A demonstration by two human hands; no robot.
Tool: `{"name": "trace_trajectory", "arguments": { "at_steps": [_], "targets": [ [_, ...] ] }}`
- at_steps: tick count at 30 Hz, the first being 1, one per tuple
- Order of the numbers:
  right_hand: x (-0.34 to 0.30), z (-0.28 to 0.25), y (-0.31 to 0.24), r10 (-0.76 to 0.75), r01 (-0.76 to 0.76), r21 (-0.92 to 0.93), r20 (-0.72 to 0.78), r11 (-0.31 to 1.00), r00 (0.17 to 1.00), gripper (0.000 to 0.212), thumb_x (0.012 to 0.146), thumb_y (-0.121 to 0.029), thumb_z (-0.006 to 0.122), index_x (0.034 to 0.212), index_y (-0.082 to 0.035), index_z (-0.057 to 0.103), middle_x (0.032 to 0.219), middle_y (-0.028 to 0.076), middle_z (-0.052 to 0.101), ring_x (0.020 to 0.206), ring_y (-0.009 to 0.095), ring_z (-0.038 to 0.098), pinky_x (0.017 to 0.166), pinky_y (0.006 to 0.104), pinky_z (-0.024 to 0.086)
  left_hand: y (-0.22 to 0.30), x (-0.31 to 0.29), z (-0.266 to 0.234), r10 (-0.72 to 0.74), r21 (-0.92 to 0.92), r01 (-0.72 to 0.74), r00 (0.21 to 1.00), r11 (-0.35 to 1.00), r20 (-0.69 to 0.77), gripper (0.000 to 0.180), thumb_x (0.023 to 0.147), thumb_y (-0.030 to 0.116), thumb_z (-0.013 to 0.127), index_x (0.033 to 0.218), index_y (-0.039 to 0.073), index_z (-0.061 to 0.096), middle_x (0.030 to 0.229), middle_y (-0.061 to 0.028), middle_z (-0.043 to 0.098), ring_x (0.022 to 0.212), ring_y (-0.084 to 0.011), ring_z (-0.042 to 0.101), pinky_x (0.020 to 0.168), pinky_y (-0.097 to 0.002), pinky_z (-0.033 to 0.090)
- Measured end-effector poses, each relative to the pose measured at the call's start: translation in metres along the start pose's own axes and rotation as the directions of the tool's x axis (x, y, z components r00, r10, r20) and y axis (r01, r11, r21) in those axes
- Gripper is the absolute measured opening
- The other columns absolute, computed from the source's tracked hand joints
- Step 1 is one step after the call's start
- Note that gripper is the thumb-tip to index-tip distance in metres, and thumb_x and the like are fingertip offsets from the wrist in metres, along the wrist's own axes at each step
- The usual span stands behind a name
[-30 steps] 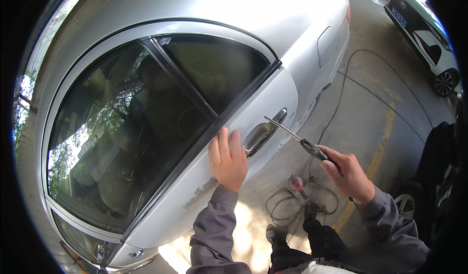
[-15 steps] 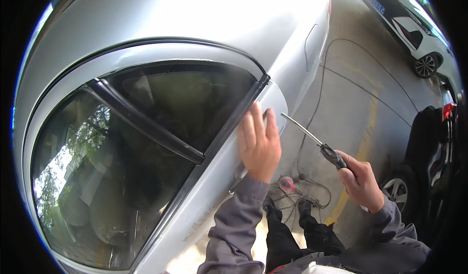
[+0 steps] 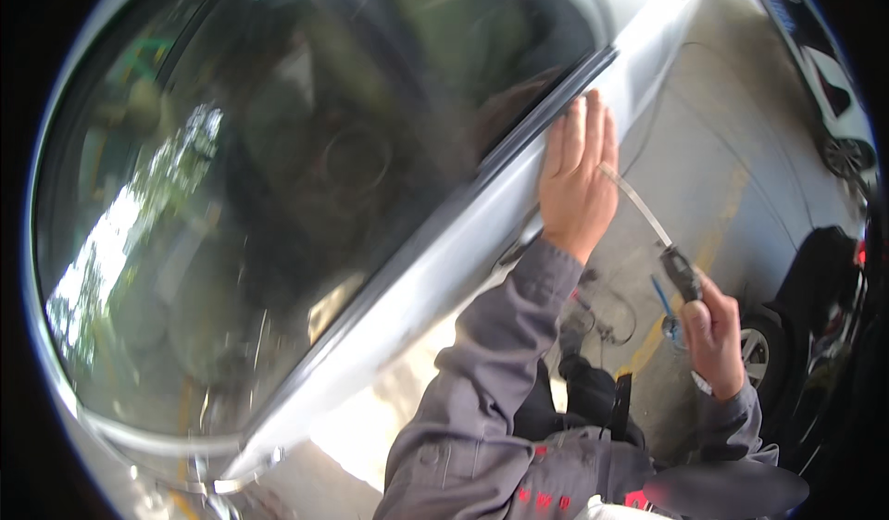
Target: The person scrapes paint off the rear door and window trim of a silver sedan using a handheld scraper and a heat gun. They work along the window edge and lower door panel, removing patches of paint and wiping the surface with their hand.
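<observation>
My left hand (image 3: 580, 182) lies flat on the silver car (image 3: 417, 275), with its fingers stretched out just below the black window trim (image 3: 546, 115). My right hand (image 3: 715, 337) is wrapped around the black handle (image 3: 682, 274) of a hand tool with a bent metal shaft (image 3: 644, 213). The shaft's tip appears close to the side of my left hand in the picture; whether it touches the hand or the panel I cannot tell. Dark side glass (image 3: 306, 196) of the car fills the left of the view. Motion smears parts of the picture.
On the right stands a black car, its wheel (image 3: 756, 353) close beyond my right forearm. A white car (image 3: 843, 103) is farther off. Dark cables (image 3: 616, 321) lie on the grey floor near my feet. A thin blue object (image 3: 662, 295) shows beside my right hand.
My view has shifted along the car, and the window glass looks larger. My left hand stays flat on the panel. The tool's tip has come nearer to my left hand.
</observation>
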State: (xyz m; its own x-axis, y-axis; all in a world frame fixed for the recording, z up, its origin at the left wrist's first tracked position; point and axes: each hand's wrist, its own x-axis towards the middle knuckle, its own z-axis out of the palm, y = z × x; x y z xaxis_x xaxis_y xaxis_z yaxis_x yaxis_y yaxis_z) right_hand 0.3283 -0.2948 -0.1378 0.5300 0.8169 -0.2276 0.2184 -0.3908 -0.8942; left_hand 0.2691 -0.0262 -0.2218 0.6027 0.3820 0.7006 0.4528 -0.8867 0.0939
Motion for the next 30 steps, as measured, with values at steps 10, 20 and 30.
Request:
{"name": "trace_trajectory", "arguments": {
  "at_steps": [10,20,30],
  "targets": [
    [-0.019,0.053,0.042,-0.085,0.104,-0.04,0.338,0.994,0.937,0.055,0.111,-0.032,0.06,0.149,0.007,0.058,0.078,0.0,0.053,0.071,0.007,0.048,0.067,0.0269,0.043,-0.069,-0.166,-0.091,-0.142,0.33,0.162,0.986,0.93,-0.085,0.054,0.097,0.028,0.071,0.151,0.019,0.066,0.162,-0.0002,0.057,0.141,-0.0269,0.055,0.118,-0.0514,0.039],
    [-0.081,0.16,-0.025,-0.165,0.243,-0.09,0.51,0.966,0.844,0.051,0.102,-0.014,0.059,0.149,0.005,0.06,0.08,0.008,0.057,0.073,0.011,0.049,0.071,0.0301,0.048,-0.17,-0.322,-0.25,-0.238,0.559,0.32,0.947,0.765,-0.216,0.05,0.106,0.047,0.061,0.146,0.018,0.069,0.155,0.0009,0.058,0.139,-0.0286,0.054,0.122,-0.055,0.034],
    [-0.127,0.296,-0.069,-0.258,0.407,-0.071,0.673,0.911,0.693,0.052,0.099,-0.003,0.063,0.15,0.005,0.059,0.08,0.013,0.061,0.067,0.022,0.058,0.07,0.0336,0.052,-0.262,-0.479,-0.402,-0.28,0.608,0.474,0.877,0.637,-0.391,0.055,0.112,0.044,0.047,0.147,0.004,0.064,0.151,-0.0128,0.057,0.145,-0.0419,0.05,0.122,-0.0594,0.038]
  ]
}}
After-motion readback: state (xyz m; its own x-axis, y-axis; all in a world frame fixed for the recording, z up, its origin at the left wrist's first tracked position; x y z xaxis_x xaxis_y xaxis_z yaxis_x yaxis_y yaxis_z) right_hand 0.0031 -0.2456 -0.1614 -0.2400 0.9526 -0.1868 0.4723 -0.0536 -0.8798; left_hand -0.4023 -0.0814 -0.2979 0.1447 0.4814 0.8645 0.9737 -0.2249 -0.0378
